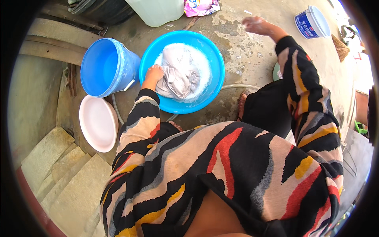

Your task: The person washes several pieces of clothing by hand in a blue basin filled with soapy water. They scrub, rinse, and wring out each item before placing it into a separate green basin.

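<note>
A blue plastic basin [219,75] stands on the ground before me, with white suds [204,60] and a pale grey wet cloth garment [177,80] in it. My left hand [154,73] is over the basin's left side, its fingers curled on the garment's edge. Part of the garment lies under the foam. My right hand [257,25] is raised out to the right, away from the basin, with traces of suds on it. Nothing shows in that hand, and blur hides how its fingers are set.
Left of the basin stand a blue bucket [118,68] and a shallow pale pink basin [99,124]. A whitish plastic container [160,11] and a pink detergent bag [201,7] are behind. A white-and-blue pail [311,23] stands far right. A hose [239,86] runs along the concrete floor.
</note>
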`<control>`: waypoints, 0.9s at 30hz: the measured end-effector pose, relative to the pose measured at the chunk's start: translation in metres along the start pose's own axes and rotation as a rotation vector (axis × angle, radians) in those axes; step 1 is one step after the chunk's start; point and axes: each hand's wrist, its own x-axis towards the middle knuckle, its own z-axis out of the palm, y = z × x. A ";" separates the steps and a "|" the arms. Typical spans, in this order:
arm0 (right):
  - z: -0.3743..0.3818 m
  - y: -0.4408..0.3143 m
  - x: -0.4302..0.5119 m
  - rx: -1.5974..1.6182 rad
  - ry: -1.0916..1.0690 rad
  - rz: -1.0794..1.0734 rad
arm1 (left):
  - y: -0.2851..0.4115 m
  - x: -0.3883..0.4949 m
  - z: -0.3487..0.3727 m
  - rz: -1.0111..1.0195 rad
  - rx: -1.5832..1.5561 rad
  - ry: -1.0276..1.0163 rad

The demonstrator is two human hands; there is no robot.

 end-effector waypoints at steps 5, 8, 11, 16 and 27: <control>0.027 0.111 -0.152 0.079 0.353 0.265 | -0.005 0.013 0.025 0.123 0.009 -0.002; 0.078 0.145 -0.247 0.124 0.236 0.742 | -0.008 0.017 0.030 0.101 0.011 0.048; 0.114 0.151 -0.296 0.135 0.057 0.940 | -0.005 0.013 0.029 0.061 -0.050 0.071; 0.125 0.133 -0.299 -0.006 -0.034 0.854 | 0.010 -0.001 0.022 0.083 -0.022 0.088; 0.016 0.124 -0.356 1.077 1.166 0.590 | 0.041 -0.009 -0.019 0.177 -0.177 0.217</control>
